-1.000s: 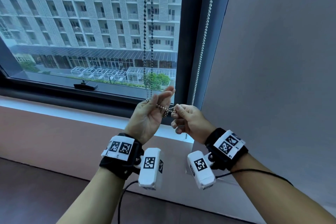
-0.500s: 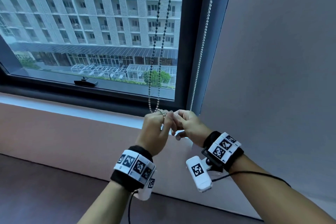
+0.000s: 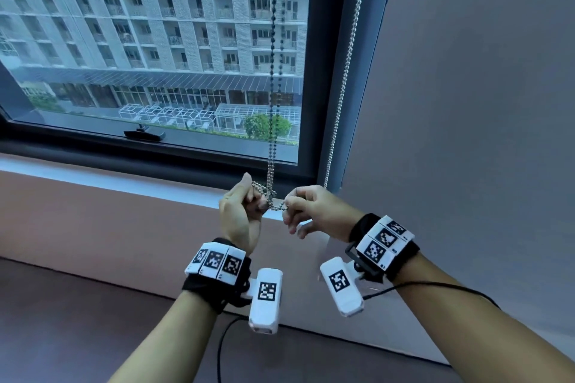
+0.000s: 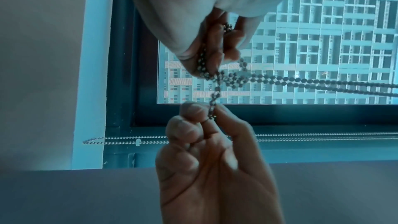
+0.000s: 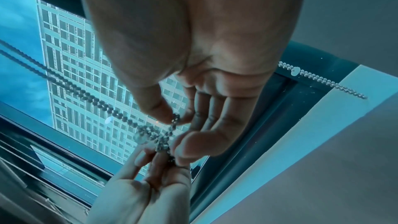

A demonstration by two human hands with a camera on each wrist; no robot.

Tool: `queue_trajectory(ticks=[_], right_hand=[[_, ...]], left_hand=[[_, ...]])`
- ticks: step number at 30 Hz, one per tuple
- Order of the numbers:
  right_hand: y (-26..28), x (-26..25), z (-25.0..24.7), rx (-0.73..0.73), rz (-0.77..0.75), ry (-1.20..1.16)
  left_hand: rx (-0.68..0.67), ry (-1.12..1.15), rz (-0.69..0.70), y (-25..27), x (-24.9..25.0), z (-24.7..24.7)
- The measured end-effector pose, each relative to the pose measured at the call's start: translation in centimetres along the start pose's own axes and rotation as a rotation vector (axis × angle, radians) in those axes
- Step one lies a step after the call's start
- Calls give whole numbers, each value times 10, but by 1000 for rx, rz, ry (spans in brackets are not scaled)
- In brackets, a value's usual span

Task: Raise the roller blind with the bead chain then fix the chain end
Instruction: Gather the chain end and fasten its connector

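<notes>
**Both hands working the bead chain at the sill**

Dark metal bead chain (image 3: 273, 71), a loop of small round beads, is hanging as two strands down the centre of the head view, in front of the window glass (image 3: 155, 40). The lower end is bunching into a knot-like tangle between the hands, lower centre of frame, just above the pale flat window sill (image 3: 93, 169).

Left hand (image 3: 241, 214) is curling its fingers round a section of chain; in the left wrist view, the thumb and forefinger are pinching the beads at mid-frame. Right hand (image 3: 314, 211) is pinching the chain end between thumb and forefinger, with the remaining fingers loosely bent below. The short run of beads between the two hands is lying roughly level.

A second, silver-coloured bead chain (image 3: 345, 71) is hanging beside the dark matte window frame (image 3: 323, 71), right of centre. In the wrist views it is carrying a small translucent plastic connector (image 4: 137, 142). A similar clear piece is showing near the tangle in the right wrist view, too blurred to identify.

Smooth grey wall (image 3: 466, 102) is filling the right side of the frame. White wrist-mounted camera units (image 3: 266, 300) and black wrist straps are carrying black-and-white square fiducial markers. No readable text on them. Roller blind fabric is not showing in the head view.
</notes>
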State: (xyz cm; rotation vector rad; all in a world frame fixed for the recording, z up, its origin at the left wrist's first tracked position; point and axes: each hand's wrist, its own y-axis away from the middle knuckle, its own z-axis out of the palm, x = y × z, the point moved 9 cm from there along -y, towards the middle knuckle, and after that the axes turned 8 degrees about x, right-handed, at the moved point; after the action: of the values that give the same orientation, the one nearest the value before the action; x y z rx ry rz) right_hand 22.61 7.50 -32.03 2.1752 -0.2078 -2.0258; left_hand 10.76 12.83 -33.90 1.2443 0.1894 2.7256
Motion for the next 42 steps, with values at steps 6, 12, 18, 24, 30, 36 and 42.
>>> queue_trajectory(ticks=[6, 12, 18, 24, 30, 36, 42], right_hand=[[2, 4, 9, -90, -26, 81], [1, 22, 1, -21, -38, 237], [-3, 38, 2, -34, 0, 374], [-4, 41, 3, -49, -19, 396], [-10, 38, -2, 7, -93, 485], [-12, 41, -2, 36, -73, 396], [-10, 42, 1, 24, -110, 389]], left_hand=[[-107, -91, -62, 1, -15, 5], [-75, -307, -130, 3, -49, -23], [-67, -346, -194, 3, -60, -25], [-58, -362, -192, -1, -60, -25], [-59, -391, -173, -6, -58, -24], [-62, -377, -177, -7, -60, -20], [-64, -376, -177, -8, -60, -19]])
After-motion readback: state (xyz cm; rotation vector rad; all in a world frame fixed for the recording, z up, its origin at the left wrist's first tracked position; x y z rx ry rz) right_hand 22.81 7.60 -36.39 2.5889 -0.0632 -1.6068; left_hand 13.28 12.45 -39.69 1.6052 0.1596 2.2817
